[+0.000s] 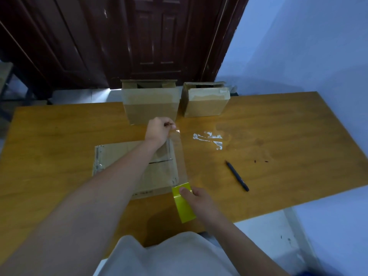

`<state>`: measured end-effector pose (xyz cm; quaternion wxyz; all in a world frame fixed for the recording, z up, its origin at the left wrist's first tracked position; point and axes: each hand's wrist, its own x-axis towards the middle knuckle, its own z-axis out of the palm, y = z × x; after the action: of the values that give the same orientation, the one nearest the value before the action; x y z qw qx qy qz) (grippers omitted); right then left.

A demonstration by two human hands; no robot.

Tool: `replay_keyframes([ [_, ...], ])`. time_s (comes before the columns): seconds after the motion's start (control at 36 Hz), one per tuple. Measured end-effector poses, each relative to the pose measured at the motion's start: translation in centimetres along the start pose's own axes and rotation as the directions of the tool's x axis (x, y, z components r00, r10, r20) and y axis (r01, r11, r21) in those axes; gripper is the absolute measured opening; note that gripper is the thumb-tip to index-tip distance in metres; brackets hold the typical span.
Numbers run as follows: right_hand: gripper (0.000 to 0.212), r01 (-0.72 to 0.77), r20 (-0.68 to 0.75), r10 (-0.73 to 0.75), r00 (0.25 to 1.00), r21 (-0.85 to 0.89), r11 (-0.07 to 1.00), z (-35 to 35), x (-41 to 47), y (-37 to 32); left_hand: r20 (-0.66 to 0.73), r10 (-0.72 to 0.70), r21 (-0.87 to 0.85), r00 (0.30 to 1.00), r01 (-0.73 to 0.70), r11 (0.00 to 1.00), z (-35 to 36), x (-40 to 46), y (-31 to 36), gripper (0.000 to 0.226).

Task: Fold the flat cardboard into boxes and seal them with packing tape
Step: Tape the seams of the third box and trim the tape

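On the left of the wooden counter (pixel 59 136) lies the flat cardboard (pixel 127 156), a folded piece with shiny tape already along its left edge and a dark slit across its middle, its near edge close to the person. The left forearm crosses over it, reaching away, and the left hand (pixel 159 129) is curled at the far end, thumb and fingertips pinching the free end of a clear tape strip (pixel 180 156). That strip runs nearly straight toward the person, along and just beside the cardboard's right edge, so its long axis lies away-to-near, matching that edge. At the near end the right hand (pixel 196 198) grips the yellow tape roll (pixel 184 202), thumb pressed on top, just off the cardboard's near right corner. I judge the coming move to be laying the stretched strip down leftward onto the cardboard's right side; both hands bracket that edge, with the right hand nearer the body. Behind, two cardboard boxes (pixel 151 104) stand upright side by side at the far edge, tops open. Further right are scraps of crumpled tape (pixel 209 138) and a black pen (pixel 237 176).
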<state>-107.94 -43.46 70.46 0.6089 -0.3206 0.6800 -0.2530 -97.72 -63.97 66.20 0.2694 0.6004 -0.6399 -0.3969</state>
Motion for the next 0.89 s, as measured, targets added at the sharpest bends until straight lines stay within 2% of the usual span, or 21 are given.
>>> replay_keyframes([
  [0.33, 0.028, 0.002, 0.022, -0.001, 1.000, -0.029, 1.000, -0.2, 0.7, 0.3, -0.050, -0.042, -0.036, 0.998, 0.040, 0.999, 0.1, 0.2, -0.4, 0.012],
  [0.69, 0.031, 0.048, 0.028, -0.046, 0.999, -0.099, 0.994, -0.2, 1.9, 1.5, -0.018, -0.133, 0.091, 0.991, 0.134, 0.987, 0.1, 0.5, 0.1, 0.015],
  [0.83, 0.033, 0.059, 0.034, -0.055, 0.998, -0.130, 0.990, -0.3, 2.5, 1.8, 0.023, -0.271, 0.190, 0.962, 0.261, 0.946, 0.1, 1.0, 0.1, 0.019],
  [0.89, 0.033, 0.068, 0.039, -0.063, 0.997, -0.138, 0.988, -0.5, 2.7, 1.9, 0.070, -0.360, 0.299, 0.930, 0.324, 0.897, -0.2, 1.4, 0.2, 0.026],
])
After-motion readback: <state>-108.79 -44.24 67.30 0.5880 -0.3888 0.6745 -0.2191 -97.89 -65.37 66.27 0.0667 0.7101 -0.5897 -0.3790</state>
